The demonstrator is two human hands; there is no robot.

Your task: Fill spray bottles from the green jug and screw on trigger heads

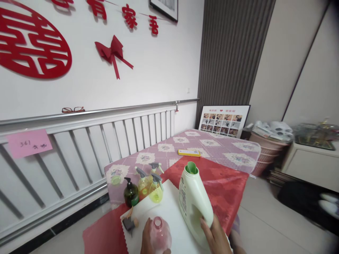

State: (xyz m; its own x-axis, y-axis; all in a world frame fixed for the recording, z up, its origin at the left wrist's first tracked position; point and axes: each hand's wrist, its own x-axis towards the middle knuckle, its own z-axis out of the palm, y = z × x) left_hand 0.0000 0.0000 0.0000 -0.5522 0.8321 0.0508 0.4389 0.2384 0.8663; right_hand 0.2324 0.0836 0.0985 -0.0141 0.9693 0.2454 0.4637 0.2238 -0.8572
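My right hand [217, 237] grips a pale green detergent jug [193, 201] by its lower side. The jug is tilted, and its green open spout points up. My left hand [147, 239] is wrapped round a small pink bottle [159, 234] with an open neck, standing on a white sheet [169, 208]. A grey spray trigger head [129, 223] lies on the sheet just left of my left hand. The two bottles are close but apart.
Behind the sheet stand a dark green pump bottle [131, 193] and yellow spray bottles [155, 188] on a table with a red cloth [225, 187] and a purple patterned cloth [212, 144]. A yellow flat object [189, 152] lies further back. A white radiator [87, 141] runs along the wall; baskets [267, 148] stand at right.
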